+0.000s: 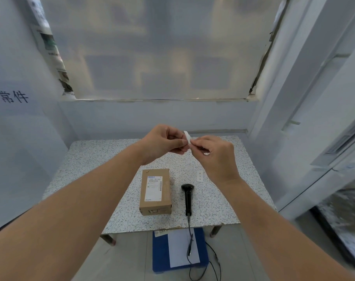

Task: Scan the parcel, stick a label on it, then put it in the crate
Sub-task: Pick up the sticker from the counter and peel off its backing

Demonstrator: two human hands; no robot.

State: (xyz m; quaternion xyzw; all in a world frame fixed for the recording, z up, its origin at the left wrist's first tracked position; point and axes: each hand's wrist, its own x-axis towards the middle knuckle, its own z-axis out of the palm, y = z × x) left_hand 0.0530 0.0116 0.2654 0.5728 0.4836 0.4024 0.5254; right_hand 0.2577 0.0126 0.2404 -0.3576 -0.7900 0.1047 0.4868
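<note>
A speckled bench (95,179) carries the work, and both of a person's bare arms reach out above it. The parcel (155,191), a small brown carton with a printed shipping sheet already on its top face, lies flat near the middle of the bench, toward the front edge. Just to its right, apart from it, the black scanner (187,196) lies with its cord hanging over the front edge. A spare white sticker (200,176) sits on the bench beyond the scanner.

Above the far half of the bench, the left hand (162,141) and right hand (215,154) meet, each pinching one end of a small white label (187,136) between thumb and fingertips, apparently peeling it from its backing. No crate can be identified; a blue item (159,252) lies on the floor under the front edge.

The risk from here is judged to lie in the peel itself: a thin sticker can curl back and stick to itself or to a fingertip. Pressed down carelessly, it could also cover the parcel's barcode.
</note>
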